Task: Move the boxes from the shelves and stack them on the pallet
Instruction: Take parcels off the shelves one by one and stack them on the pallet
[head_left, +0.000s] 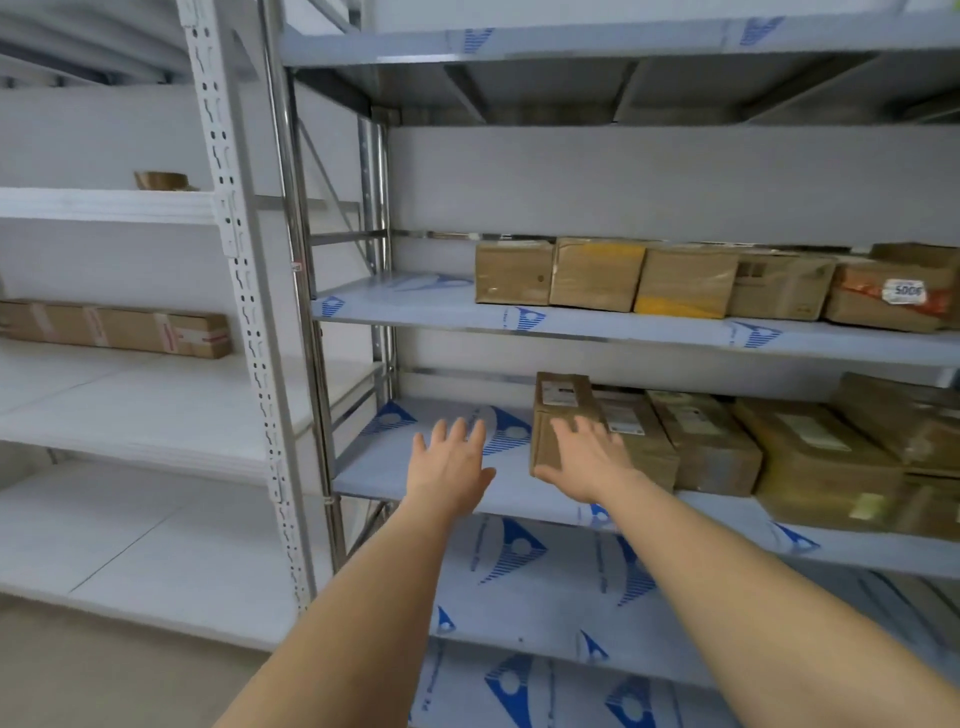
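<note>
Bare forearms, film-covered metal shelf (447, 467), white wall (649, 182)

The shelf (415, 467) left of the end box (563, 426) is left bare; its right side is blocked by neighbouring boxes (701, 441).

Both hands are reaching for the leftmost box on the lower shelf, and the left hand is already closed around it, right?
Not quite. In the head view the left hand is open, over bare shelf beside the leftmost box. Only the right hand is at it, fingers spread.
</note>
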